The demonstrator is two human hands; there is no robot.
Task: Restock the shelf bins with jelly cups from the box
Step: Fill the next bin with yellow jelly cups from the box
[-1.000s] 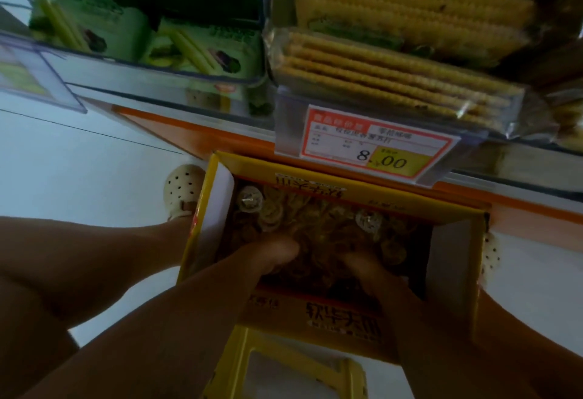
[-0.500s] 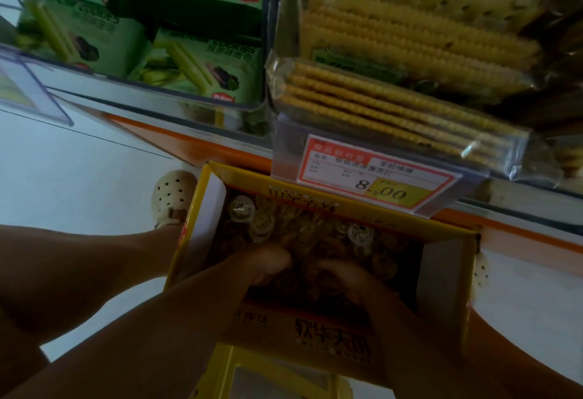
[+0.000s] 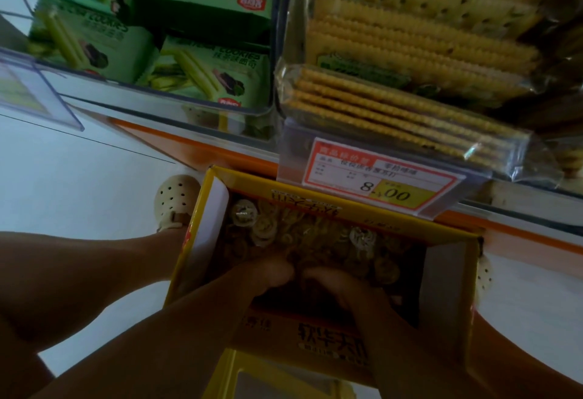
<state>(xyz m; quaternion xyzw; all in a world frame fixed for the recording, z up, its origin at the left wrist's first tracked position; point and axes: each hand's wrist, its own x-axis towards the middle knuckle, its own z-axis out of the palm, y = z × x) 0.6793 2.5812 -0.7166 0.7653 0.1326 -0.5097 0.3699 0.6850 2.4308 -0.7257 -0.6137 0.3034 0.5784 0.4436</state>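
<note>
Head view: left hand (image 3: 268,275) and right hand (image 3: 342,293) touch inside the box (image 3: 202,228), dug into jelly cups (image 3: 265,229). Whether either grips cups cannot be told.

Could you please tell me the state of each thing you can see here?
box: open, flaps up.
jelly cups: heaped loose inside the box.
left hand: down among the cups, grip hidden.
right hand: same, beside it.
cracker packs: sealed, stacked in a shelf bin.
cookie boxes: closed.
</note>
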